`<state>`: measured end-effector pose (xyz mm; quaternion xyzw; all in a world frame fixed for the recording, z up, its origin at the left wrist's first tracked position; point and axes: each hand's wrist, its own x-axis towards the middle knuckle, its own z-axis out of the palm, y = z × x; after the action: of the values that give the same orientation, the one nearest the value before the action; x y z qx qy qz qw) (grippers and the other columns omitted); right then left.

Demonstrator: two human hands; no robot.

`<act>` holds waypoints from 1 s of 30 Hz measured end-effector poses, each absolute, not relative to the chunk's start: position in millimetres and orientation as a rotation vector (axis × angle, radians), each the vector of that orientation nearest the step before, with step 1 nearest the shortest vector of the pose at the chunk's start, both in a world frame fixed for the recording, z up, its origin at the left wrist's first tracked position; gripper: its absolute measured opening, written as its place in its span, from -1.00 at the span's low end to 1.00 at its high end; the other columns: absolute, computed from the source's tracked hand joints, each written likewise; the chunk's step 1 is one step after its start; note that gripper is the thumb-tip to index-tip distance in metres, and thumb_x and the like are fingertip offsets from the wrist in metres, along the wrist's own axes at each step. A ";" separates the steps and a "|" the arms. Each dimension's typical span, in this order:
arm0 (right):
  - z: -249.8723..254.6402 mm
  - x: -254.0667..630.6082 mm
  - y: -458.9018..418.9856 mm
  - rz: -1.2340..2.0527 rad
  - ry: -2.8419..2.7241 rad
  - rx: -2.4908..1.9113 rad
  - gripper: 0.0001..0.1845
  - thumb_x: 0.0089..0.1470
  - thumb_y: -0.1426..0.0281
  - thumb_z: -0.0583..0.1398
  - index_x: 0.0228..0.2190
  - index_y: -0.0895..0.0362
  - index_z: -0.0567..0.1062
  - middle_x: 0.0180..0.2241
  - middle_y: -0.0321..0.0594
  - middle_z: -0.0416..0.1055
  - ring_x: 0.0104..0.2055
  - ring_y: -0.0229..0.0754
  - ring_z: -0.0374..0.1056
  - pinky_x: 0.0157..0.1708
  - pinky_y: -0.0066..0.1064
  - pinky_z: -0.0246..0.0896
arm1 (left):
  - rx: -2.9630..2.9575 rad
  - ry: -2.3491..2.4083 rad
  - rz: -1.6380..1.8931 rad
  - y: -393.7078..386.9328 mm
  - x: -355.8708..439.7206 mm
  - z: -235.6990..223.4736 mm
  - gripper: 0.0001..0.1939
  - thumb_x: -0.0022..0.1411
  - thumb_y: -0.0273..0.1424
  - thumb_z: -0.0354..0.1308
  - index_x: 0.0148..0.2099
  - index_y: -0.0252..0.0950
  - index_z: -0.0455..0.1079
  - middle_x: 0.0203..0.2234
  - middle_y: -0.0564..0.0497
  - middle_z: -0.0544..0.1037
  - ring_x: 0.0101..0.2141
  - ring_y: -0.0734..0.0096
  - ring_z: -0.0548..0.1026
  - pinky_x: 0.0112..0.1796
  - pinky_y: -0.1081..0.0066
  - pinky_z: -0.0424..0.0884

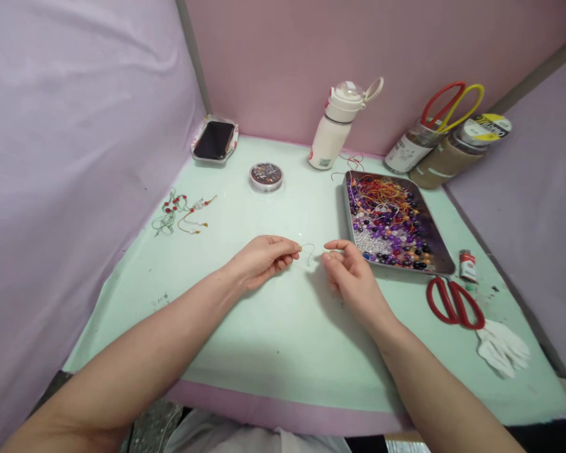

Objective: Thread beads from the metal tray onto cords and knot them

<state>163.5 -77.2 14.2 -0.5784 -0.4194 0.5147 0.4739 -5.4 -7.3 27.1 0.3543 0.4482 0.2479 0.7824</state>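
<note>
My left hand (271, 258) is closed in a pinch on a thin, pale thread (310, 254), which curls out past the fingertips in a small loop. A short way to the right, my right hand (351, 274) has its index finger stretched out and its thumb a little apart from it, with nothing visible between them. The thread's free end hangs in the gap between both hands. Beside my right hand stands a metal tray (436, 236) of purple, black, clear and orange beads (396, 242), with tangled red and orange cords (384, 195) on top.
At the left lie beaded cords (174, 204). Farther back are a phone (214, 139), a round spool (266, 177) and a white bottle (332, 129). Jars (408, 151) with scissors handles stand back right. A lighter (468, 265), red-handled scissors (460, 305) and white glove (502, 348) lie right.
</note>
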 end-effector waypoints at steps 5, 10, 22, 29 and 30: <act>11.6 159.5 -80.2 1.145 -1.208 -1.544 -0.77 0.05 0.24 0.19 -0.29 0.09 0.32 -0.63 -0.49 0.09 -0.62 -0.34 0.00 -0.61 -0.47 -0.11 | 0.555 0.939 0.609 -7.2 -2.2 22.8 -0.90 0.08 -0.60 0.17 -0.48 -0.47 0.38 -0.54 0.00 0.40 -0.59 0.73 0.29 -0.62 0.70 0.16; 6.8 162.5 -80.7 1.017 -1.321 -1.570 -0.81 0.09 0.23 0.15 -0.41 0.10 0.40 -0.61 -0.42 0.11 -0.57 -0.31 0.01 -0.56 -0.45 -0.08 | 0.504 0.911 0.606 -6.5 -3.4 21.5 -0.91 0.11 -0.57 0.16 -0.44 -0.47 0.43 -0.50 -0.05 0.43 -0.55 0.70 0.34 -0.60 0.70 0.25; 14.8 161.9 -81.1 0.979 -1.243 -1.550 -0.81 0.10 0.23 0.17 -0.41 0.09 0.38 -0.60 -0.41 0.13 -0.57 -0.31 0.00 -0.57 -0.45 -0.08 | 0.848 1.000 0.553 -11.6 -4.4 24.4 -0.87 -0.01 -0.48 0.29 -0.36 -0.44 0.47 -0.57 0.05 0.41 -0.57 0.66 0.28 -0.50 0.56 0.24; 13.1 160.7 -83.1 0.954 -1.306 -1.517 -0.82 0.11 0.25 0.16 -0.42 0.09 0.39 -0.58 -0.38 0.20 -0.56 -0.30 0.07 -0.55 -0.45 -0.02 | 0.832 1.019 0.608 -10.4 -4.0 22.7 -0.85 -0.01 -0.42 0.28 -0.41 -0.42 0.44 -0.53 0.00 0.44 -0.56 0.66 0.27 -0.48 0.52 0.21; 12.8 160.3 -83.6 0.936 -1.347 -1.513 -0.83 0.12 0.26 0.15 -0.42 0.09 0.39 -0.57 -0.36 0.23 -0.55 -0.29 0.09 -0.55 -0.44 0.00 | 0.828 1.017 0.612 -10.0 -4.2 22.5 -0.85 -0.01 -0.42 0.28 -0.42 -0.42 0.43 -0.52 0.01 0.44 -0.57 0.66 0.26 -0.48 0.51 0.20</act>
<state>160.3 -83.6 12.8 -0.6090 -0.5424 0.3766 0.4394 -4.2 -10.0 22.5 0.3787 0.4651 0.2802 0.7495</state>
